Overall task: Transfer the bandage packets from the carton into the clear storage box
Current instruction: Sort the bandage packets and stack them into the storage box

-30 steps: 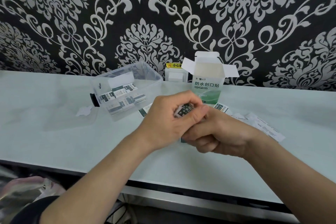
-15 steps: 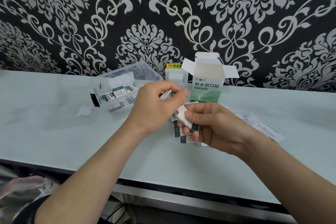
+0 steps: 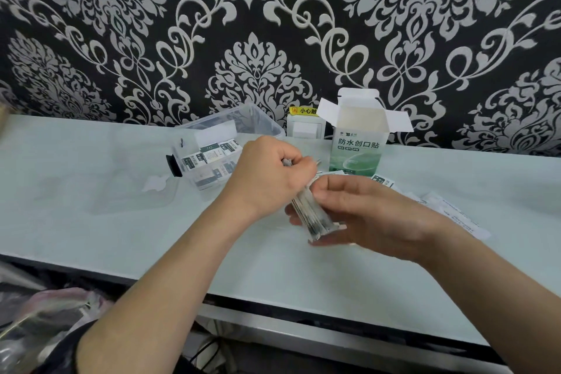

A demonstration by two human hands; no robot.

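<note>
A stack of bandage packets stands on edge above the table, the right hand cupped closed around its lower end and the left hand pinching its upper end, probably to square the edges so the bundle can go in as one. Up and to the left of that grip sits the clear storage box, open-topped and already holding packets; just behind the grip stands the carton, flaps open. Loose packets and a paper leaflet lie right of the hands, and nothing seems to block the path to the box.
</note>
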